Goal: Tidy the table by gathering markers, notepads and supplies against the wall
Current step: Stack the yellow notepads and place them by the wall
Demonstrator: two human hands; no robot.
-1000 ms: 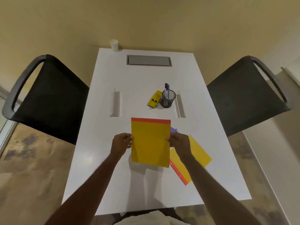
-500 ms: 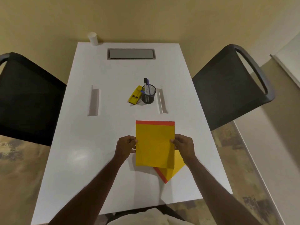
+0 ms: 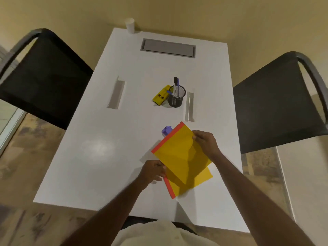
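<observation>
I hold a yellow notepad (image 3: 179,150) with a red top strip between both hands, turned diagonally above a second yellow notepad (image 3: 192,181) that lies on the white table (image 3: 99,157). My left hand (image 3: 153,170) pinches its lower left edge, and my right hand (image 3: 204,142) grips its upper right edge. A small purple object (image 3: 166,130) peeks out beside the pad's top corner. Farther back stand a black mesh cup of markers (image 3: 176,96) and a yellow stapler-like item (image 3: 160,97).
A white paper cup (image 3: 130,25) stands at the far edge by the wall. A grey cable hatch (image 3: 168,48) and two slots (image 3: 116,93) are set in the tabletop. Black chairs flank the table on the left (image 3: 42,77) and on the right (image 3: 276,103).
The held notepad has rotated from square-on to diagonal and shifted over the lower pad. The purple object has come into view. The camera view has tilted and moved.
</observation>
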